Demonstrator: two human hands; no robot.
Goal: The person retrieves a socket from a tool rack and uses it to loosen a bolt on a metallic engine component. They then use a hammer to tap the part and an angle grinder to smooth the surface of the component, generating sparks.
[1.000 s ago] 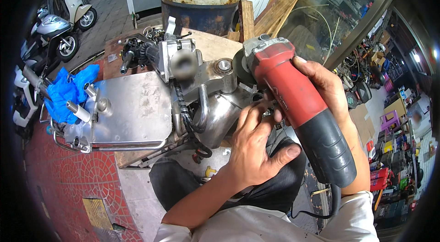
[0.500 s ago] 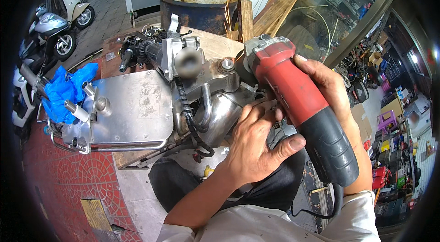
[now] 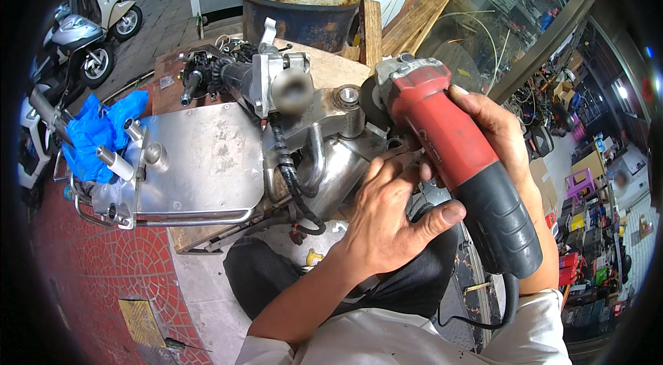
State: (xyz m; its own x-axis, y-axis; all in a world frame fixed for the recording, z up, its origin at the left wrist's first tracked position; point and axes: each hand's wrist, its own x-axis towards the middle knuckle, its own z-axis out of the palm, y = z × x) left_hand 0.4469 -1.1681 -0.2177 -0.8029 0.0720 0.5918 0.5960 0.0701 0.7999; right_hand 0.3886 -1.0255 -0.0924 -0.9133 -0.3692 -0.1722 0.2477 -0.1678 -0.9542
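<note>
My right hand (image 3: 492, 120) is wrapped round a red and black angle grinder (image 3: 445, 133), thumb along its side. The grinder's dark disc (image 3: 373, 102) stands upright close beside the round boss (image 3: 347, 104) of a grey metal arm; I cannot tell whether they touch. Below the grinder, my left hand (image 3: 383, 223) has its thumb spread apart and its fingers bent forward near a shiny, rounded metal part (image 3: 340, 175). Its fingertips are partly hidden. A metal clamp (image 3: 290, 78) and a black-wrapped cable (image 3: 282, 151) lie left of the boss.
A flat metal plate (image 3: 207, 161) with a tubular rail extends left, with a blue plastic bag (image 3: 103, 133) at its end. A rusty drum (image 3: 304, 2) and wooden boards (image 3: 414, 23) stand behind. Scooters (image 3: 90, 47) are parked far left; cluttered shelves (image 3: 594, 261) line the right.
The upward streams of sparks at the boss have gone; one small orange streak shows above the grinder. The grinder and the boss sit slightly further right in view. Both hands keep their pose.
</note>
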